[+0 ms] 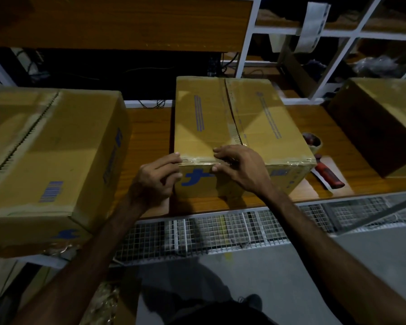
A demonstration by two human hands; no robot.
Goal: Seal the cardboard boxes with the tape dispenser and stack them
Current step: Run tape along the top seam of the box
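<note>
Pressing tape on middle box (232, 118) | left hand (155, 177), right hand (239, 167) flat, holding nothing | risk: wrinkled tape lifting from uneven pressure

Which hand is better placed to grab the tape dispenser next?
Right, probably. The red-handled tape dispenser lies on the wooden table just right of the middle cardboard box, nearer the right hand. The left hand is at the box's far corner.
</note>
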